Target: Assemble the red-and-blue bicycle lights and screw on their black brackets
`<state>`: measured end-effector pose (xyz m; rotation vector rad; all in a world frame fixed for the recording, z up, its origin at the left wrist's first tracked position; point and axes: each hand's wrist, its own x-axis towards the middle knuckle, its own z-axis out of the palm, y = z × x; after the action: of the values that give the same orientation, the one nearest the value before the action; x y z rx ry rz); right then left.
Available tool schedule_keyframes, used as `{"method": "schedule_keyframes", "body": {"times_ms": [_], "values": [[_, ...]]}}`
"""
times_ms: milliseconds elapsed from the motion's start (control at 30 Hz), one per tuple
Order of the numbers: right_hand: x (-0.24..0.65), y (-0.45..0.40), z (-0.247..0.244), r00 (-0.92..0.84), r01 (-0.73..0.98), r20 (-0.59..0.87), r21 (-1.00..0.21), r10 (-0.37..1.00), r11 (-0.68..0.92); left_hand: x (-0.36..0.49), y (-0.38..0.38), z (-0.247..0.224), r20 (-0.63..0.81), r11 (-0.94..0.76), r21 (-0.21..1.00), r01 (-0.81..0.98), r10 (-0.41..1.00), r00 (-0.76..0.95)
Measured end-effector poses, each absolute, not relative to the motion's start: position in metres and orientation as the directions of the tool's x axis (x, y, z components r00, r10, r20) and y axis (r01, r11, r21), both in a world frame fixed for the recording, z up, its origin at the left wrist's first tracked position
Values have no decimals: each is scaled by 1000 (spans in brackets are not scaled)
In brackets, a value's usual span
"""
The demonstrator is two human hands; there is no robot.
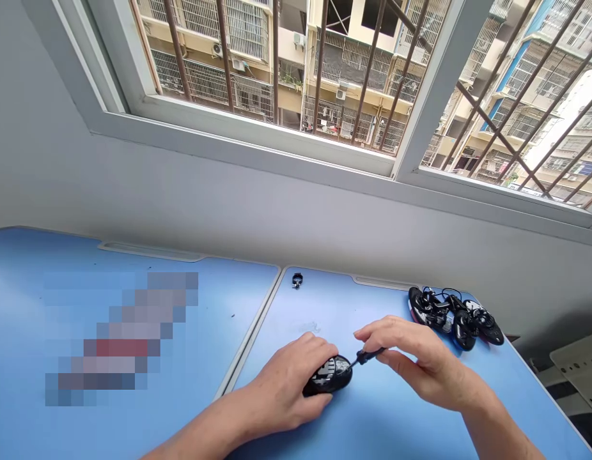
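Note:
My left hand [300, 380] is wrapped round a glossy black oval piece [330, 375], which rests on or just above the blue table. Bright window reflections show on its curved face, and my fingers cover its left side. From its right end a thin dark rod with a thicker, handle-like black end [369, 355] reaches to my right hand [415, 358]. The right thumb and fingers pinch that thick end. Whether the rod is joined to the oval piece or only touches it, I cannot tell. A small black ring clamp [296, 280] with a screw lies farther back.
Several glossy black oval pieces with arms and thin cords [454, 316] are piled at the table's back right. A seam divides the blue table [257, 306]. A blurred-out item [123, 338] lies on the left. Behind stand a wall and a barred window [277, 121].

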<state>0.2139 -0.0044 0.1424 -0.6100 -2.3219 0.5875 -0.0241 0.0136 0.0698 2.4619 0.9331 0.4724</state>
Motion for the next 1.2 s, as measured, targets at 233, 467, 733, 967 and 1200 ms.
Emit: {"method": "schedule_keyframes", "body": {"times_ms": [233, 467, 733, 967, 1200], "values": [[221, 1, 141, -623, 325, 464, -579, 630, 747, -25, 13, 72, 146, -676, 522, 520, 671, 727], [213, -6, 140, -553, 501, 563, -364, 614, 785, -25, 15, 69, 145, -680, 513, 525, 671, 727], [189, -19, 121, -401, 691, 740, -143, 540, 709, -25, 11, 72, 146, -677, 501, 540, 680, 718], [192, -17, 130, -490, 525, 668, -287, 561, 801, -25, 13, 68, 175, -691, 498, 524, 672, 719], [194, -15, 133, -631, 369, 586, -349, 508, 861, -24, 13, 72, 162, -684, 500, 530, 676, 719]]}}
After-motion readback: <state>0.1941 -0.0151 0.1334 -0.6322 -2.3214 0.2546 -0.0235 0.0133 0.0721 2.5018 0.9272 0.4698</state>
